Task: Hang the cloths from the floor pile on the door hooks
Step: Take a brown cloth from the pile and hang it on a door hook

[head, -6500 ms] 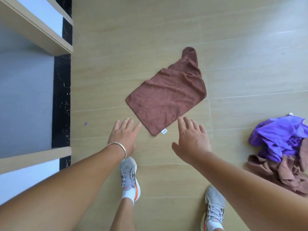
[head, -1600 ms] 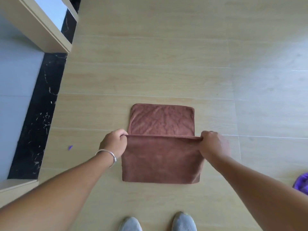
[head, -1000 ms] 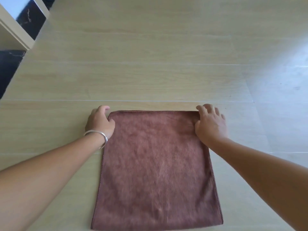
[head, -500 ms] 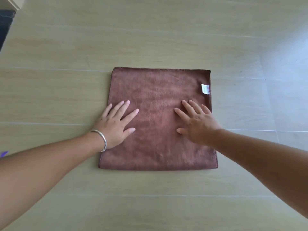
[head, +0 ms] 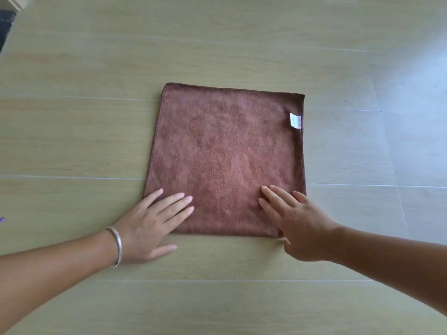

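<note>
Lying flat on pale wood-look floor (head: 72, 141), brown cloth (head: 225, 153) under both spread grips.

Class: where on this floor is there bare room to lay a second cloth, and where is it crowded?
Bare floor lies left of the cloth, beyond its far edge, and to its right. The near edge is crowded: the left hand and right hand lie flat on its near corners.

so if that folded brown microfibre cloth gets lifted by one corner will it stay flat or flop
The folded brown microfibre cloth will probably flop and unfold: it lies thin, soft and limp on the pale wood-look floor. It looks light, so one hand should manage. Pushed flat under the left hand and right hand, it may bunch rather than slide.
</note>
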Motion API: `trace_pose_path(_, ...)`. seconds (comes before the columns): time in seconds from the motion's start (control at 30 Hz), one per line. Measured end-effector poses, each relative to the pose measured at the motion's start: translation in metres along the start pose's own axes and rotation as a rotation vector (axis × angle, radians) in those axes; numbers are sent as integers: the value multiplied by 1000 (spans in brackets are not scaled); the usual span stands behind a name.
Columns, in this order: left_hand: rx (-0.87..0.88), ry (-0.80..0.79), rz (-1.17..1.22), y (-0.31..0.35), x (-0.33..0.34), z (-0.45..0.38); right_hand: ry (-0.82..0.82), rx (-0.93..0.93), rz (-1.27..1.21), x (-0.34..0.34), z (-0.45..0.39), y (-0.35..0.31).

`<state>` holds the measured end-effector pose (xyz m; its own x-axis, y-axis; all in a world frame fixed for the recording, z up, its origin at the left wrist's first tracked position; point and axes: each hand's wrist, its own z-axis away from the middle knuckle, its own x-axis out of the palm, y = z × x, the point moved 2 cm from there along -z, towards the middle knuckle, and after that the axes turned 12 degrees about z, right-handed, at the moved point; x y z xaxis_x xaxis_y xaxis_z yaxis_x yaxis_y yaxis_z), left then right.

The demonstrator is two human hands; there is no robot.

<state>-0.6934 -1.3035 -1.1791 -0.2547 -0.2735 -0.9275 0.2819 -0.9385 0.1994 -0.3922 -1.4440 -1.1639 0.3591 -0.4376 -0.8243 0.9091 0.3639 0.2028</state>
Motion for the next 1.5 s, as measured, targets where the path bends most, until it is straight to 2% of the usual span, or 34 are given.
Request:
trace_pose_path(0.1,13,41,-21,0,-2,-2,-23,24,93,0,-6,-14)
trace_pose_path(0.2,-11,133,-7,7,-7,-15,37,93,189,0,-12,-20)
trace_pose_path(0.3,-43,171,-99,14,-13,-26,87,102,232,-3,-11,-19)
trace_pose_path(0.37,-70,176,-133,15,-18,-31,81,81,236,-3,-11,-19)
trace_pose_path(0.47,-69,181,-115,13,-31,-40,56,147,184,-10,-10,-19)
trace_pose_path(0.53,-81,134,-79,9,-41,-47,123,125,149,-11,-12,-15)
trace_pose_path(0.63,-206,-30,10,1,-54,-60,256,53,69,-18,-17,3)
trace_pose_path(0.73,-328,-111,131,-12,-56,-62,183,6,-5,-27,-24,24)
trace_pose_path(0.83,-388,-94,205,-7,-66,-51,88,97,-66,-35,-18,31)
trace_pose_path(1.0,-442,-244,221,21,-91,-26,-17,216,-210,-59,22,23)
trace_pose_path(1.1,-454,-279,225,31,-128,-8,-39,299,-299,-92,51,30)
trace_pose_path(1.23,-483,-312,296,40,-198,23,-16,320,-381,-156,94,53)
trace_pose_path(1.37,-553,-321,341,51,-290,55,28,265,-482,-242,140,80)
trace_pose_path(1.5,-607,-296,349,64,-406,83,47,205,-473,-341,194,113)
